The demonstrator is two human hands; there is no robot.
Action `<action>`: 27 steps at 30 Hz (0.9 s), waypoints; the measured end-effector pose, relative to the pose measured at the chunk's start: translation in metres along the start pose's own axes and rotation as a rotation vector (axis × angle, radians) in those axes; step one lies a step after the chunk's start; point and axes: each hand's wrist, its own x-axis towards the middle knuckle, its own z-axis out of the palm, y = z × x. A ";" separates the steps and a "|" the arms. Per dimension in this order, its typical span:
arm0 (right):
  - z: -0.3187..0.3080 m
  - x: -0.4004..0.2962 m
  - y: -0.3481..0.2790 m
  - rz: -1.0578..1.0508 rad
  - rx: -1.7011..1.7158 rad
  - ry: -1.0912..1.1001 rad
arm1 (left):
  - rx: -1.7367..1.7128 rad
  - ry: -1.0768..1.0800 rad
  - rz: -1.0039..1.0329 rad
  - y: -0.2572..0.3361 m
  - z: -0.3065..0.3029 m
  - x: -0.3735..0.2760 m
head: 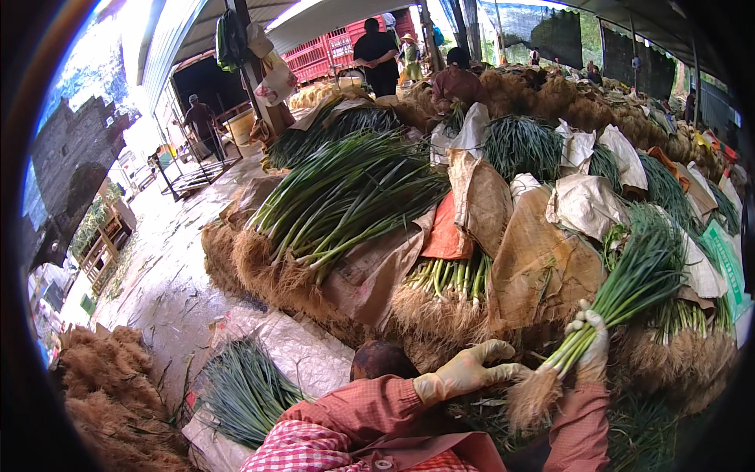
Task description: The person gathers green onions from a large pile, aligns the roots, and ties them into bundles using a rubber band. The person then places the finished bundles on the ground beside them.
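Observation:
My right hand [594, 345], in a pale rubber glove, grips a bunch of green onions [643, 277] around its lower stems. The dark green leaves point up and away to the right, while the bushy brown roots [534, 398] hang down toward me. Also gloved, my left hand [463, 373] reaches in from the left with thumb and fingers apart. Its fingertips are close to the roots; whether they touch cannot be made out. Loose green leaves [640, 433] lie below my right forearm.
Ahead is a bank of rooted onion bundles [354, 200], partly covered by brown and white woven sacks [537, 259]. Another onion bundle [250, 389] lies on a sack at my left, beside a root pile [112, 401]. A roof post [253, 76] and several people [377, 56] stand beyond.

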 end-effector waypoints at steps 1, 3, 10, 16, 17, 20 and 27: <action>0.015 -0.009 0.019 0.012 -0.077 0.007 | 0.102 0.037 0.063 -0.014 0.005 0.014; 0.034 -0.023 0.057 0.106 -0.115 -0.063 | -0.079 -0.053 -0.127 0.001 0.026 0.017; 0.065 -0.019 0.021 0.117 -0.150 -0.183 | -0.583 -0.280 -0.352 -0.026 0.048 0.029; 0.027 -0.012 0.029 -0.069 -0.490 0.014 | -1.085 -0.252 -0.379 -0.033 0.009 0.032; 0.016 -0.028 0.029 0.067 -0.627 -0.142 | -1.022 -0.287 -0.300 -0.017 0.011 0.038; 0.004 -0.051 0.028 -0.069 -1.015 -0.219 | -1.001 -0.220 -0.273 0.011 0.016 0.046; -0.088 -0.039 -0.147 -0.711 -1.794 0.795 | -1.022 -0.083 -0.453 -0.019 0.022 0.063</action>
